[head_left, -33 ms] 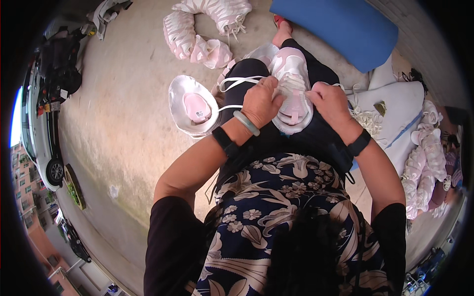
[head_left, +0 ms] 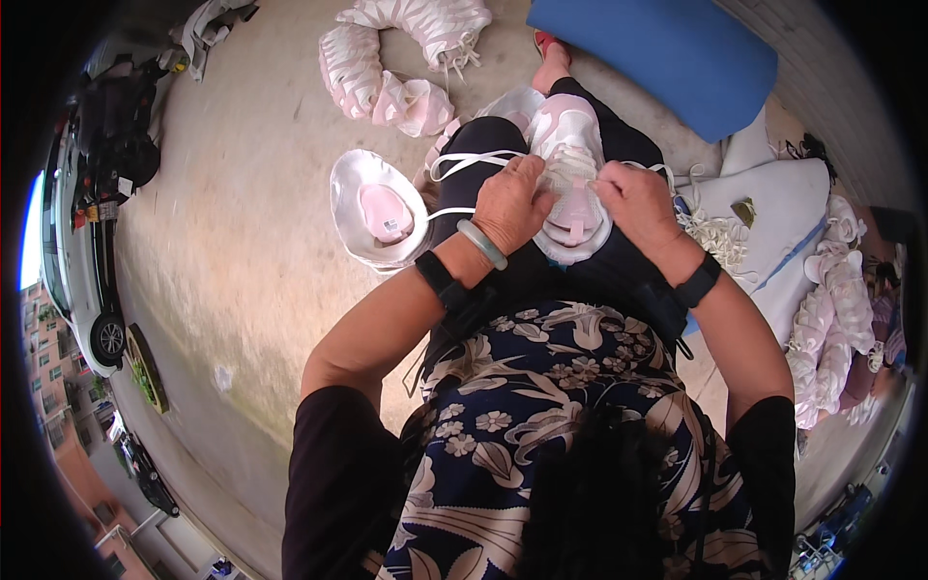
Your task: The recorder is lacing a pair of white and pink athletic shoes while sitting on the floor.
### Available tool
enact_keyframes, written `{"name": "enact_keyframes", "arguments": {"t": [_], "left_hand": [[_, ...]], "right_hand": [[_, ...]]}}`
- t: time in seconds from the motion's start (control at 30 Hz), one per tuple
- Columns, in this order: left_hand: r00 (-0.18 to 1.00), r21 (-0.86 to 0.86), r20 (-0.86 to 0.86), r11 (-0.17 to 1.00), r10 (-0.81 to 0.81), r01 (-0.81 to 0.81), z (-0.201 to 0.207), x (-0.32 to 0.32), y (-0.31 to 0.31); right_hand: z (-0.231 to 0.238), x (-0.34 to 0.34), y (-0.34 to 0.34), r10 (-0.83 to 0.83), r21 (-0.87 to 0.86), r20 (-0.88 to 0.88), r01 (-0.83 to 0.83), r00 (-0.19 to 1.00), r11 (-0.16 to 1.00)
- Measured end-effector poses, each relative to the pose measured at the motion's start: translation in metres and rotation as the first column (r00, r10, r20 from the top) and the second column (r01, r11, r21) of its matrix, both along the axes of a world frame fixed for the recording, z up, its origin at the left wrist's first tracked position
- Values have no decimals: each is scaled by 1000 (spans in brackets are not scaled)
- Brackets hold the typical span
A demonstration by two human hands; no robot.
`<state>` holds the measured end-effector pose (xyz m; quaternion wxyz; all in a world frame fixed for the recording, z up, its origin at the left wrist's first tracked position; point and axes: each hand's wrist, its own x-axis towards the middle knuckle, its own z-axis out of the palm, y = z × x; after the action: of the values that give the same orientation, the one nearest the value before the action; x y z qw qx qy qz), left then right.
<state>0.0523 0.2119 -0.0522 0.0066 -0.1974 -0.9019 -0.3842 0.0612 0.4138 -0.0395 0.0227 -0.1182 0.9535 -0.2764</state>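
Observation:
A pink and white shoe [head_left: 572, 145] lies on my lap, toe pointing away from me. My left hand [head_left: 510, 205] grips its left side, fingers curled over the lacing area. My right hand [head_left: 640, 205] holds the right side, thumb against the tongue. A white lace [head_left: 472, 160] loops out from the shoe across my dark trousers to the left. I wear a pale bangle and a black band on the left wrist and a black band on the right wrist.
A second matching shoe [head_left: 379, 208] lies on the concrete ground to my left. A curved row of several more shoes [head_left: 387, 60] lies beyond it. A blue mat [head_left: 667, 53], a white sack [head_left: 783, 208], bundled laces [head_left: 717, 234] and piled shoes [head_left: 831, 319] are at the right. A white car [head_left: 72, 222] stands far left.

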Motion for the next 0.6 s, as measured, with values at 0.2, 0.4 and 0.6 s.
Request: {"name": "enact_keyframes", "arguments": {"t": [0.2, 0.4, 0.6], "left_hand": [[998, -159, -34, 986, -49, 43, 2, 2, 3], [996, -130, -17, 987, -93, 90, -5, -2, 0], [995, -30, -29, 995, -99, 98, -11, -8, -3]], "right_hand": [[-11, 1, -44, 97, -30, -102, -101, 990, 994], [-23, 2, -51, -22, -65, -92, 16, 995, 998], [-22, -1, -57, -27, -76, -131, 17, 991, 997]]}}
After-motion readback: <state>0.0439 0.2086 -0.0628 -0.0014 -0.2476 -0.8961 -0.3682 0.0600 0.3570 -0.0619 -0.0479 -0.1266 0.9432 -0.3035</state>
